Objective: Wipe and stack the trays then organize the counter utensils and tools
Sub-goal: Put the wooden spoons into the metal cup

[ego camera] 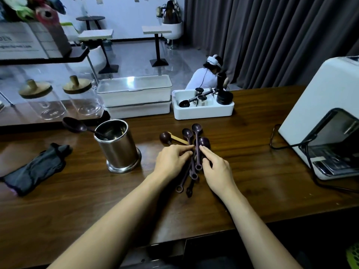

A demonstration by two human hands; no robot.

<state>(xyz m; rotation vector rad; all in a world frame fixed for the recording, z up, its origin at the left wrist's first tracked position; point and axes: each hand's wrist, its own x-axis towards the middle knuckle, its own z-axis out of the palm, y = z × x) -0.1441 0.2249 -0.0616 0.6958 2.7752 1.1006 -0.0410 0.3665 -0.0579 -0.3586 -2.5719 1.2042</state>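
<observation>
Dark purple plastic measuring spoons bunched mid-counter; we pinch their handles from both sides, left hand and right hand, beside steel canister.

One head-worn view looks forward and down from close above the counter; both forearms reach in from the lower edge, room beyond.

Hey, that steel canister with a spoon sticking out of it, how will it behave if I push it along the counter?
The canister probably slides rather than tips: it is upright on a wide flared base. Its polished wall looks slippery to grip. The spoon leaning out over its left rim may shift or rattle.
</observation>
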